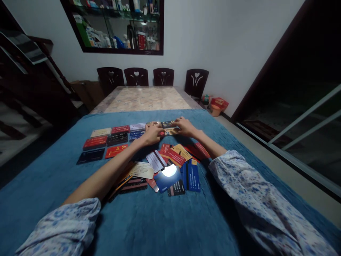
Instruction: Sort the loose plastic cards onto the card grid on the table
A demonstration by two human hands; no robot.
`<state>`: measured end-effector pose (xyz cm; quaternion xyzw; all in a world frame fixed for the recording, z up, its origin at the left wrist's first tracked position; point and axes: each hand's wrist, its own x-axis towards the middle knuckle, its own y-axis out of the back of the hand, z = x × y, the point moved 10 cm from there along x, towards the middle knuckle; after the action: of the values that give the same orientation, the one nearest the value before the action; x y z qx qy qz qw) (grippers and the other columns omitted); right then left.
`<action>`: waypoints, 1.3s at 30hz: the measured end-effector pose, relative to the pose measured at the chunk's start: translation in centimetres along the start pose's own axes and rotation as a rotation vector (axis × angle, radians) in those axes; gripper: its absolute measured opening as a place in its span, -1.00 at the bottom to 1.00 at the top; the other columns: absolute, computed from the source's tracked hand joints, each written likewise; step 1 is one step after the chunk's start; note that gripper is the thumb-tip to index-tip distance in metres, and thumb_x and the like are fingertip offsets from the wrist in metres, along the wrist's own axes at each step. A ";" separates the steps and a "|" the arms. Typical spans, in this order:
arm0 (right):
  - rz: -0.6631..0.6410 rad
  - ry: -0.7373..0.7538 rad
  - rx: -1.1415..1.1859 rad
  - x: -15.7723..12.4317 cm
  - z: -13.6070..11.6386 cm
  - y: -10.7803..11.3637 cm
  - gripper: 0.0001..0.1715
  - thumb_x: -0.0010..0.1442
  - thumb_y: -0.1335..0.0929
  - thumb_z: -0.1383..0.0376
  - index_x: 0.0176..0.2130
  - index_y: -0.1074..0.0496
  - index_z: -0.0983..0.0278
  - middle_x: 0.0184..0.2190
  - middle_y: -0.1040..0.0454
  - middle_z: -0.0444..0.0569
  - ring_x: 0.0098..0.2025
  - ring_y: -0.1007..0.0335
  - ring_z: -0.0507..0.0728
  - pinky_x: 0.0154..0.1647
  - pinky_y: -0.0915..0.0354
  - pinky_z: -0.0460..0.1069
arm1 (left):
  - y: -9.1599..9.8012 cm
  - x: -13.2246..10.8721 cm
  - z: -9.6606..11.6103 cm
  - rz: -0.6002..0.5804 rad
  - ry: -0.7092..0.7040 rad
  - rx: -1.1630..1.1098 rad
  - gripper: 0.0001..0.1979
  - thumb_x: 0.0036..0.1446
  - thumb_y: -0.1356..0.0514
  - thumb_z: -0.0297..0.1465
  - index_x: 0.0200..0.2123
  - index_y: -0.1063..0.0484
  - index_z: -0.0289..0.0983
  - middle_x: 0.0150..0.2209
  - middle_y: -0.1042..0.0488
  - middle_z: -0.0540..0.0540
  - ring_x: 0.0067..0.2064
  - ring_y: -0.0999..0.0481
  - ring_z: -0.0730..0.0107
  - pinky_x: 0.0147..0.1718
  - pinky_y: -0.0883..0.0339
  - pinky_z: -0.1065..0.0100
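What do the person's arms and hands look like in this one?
The left hand and right hand are bare, with no gloves. The left sleeve and right sleeve are loose pale fabric with a small blue floral print, ending near the elbows.

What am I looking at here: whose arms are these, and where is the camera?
There is no machine here. A person wears a camera on the head, so this one picture looks forward and down along their own arms in flowered sleeves. A blue cloth covers the near part of a long table. The left hand and the right hand meet far out on the cloth. Between them lies a dark card. The right hand seems to touch it, but a real grip is too small to tell. To the left are tidy rows of cards, and nearer lies a loose pile of cards.
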<state>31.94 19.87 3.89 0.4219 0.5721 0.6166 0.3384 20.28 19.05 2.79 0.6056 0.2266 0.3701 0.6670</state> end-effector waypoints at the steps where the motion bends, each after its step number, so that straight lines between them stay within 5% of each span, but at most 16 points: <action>1: 0.003 0.009 0.005 -0.2 -0.4 0.1 -0.55 0.28 -0.28 0.30 0.12 -0.48 0.20 0.04 -0.43 0.14 0.01 -0.20 0.28 -0.12 -0.16 0.07 | 0.0 -0.5 -0.1 0.001 0.001 -0.002 -0.62 0.20 -0.09 -0.40 0.04 -0.54 -0.11 0.15 -0.41 -0.17 0.25 -0.14 -0.10 0.08 -0.09 -0.09; 16: 0.063 0.157 0.130 -2.3 -5.9 -1.1 -0.67 0.25 -0.33 0.34 -0.02 -0.57 0.19 -0.06 -0.51 0.06 0.03 -0.23 0.24 -0.06 -0.16 0.06 | 1.2 -7.6 -0.8 -0.018 0.071 0.013 -0.70 0.17 -0.17 -0.34 -0.04 -0.55 -0.13 0.11 -0.45 -0.16 0.25 -0.14 -0.09 0.09 -0.08 -0.08; 30: 0.083 0.373 0.257 -3.7 -12.5 -0.8 -0.65 0.17 -0.35 0.48 -0.08 -0.58 0.24 -0.10 -0.53 0.03 -0.08 -0.24 0.18 -0.02 -0.15 0.08 | 0.7 -10.0 -0.2 -0.201 0.151 0.034 -0.73 0.08 -0.27 -0.18 -0.24 -0.42 -0.23 -0.05 -0.42 -0.16 0.11 -0.25 -0.03 0.03 -0.13 0.05; 39: 0.028 0.458 0.291 -4.1 -13.8 -1.8 -0.57 0.10 -0.33 0.53 -0.07 -0.59 0.27 -0.05 -0.55 0.03 -0.05 -0.24 0.19 -0.02 -0.17 0.08 | 0.7 -9.7 -0.3 -0.028 0.096 0.072 -0.88 0.17 -0.22 -0.33 -0.30 -0.40 -0.26 -0.08 -0.40 -0.19 0.10 -0.24 -0.02 0.04 -0.07 -0.01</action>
<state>21.02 10.58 1.72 0.3236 0.7105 0.6118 0.1272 13.80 11.78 1.97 0.6076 0.2799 0.3809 0.6383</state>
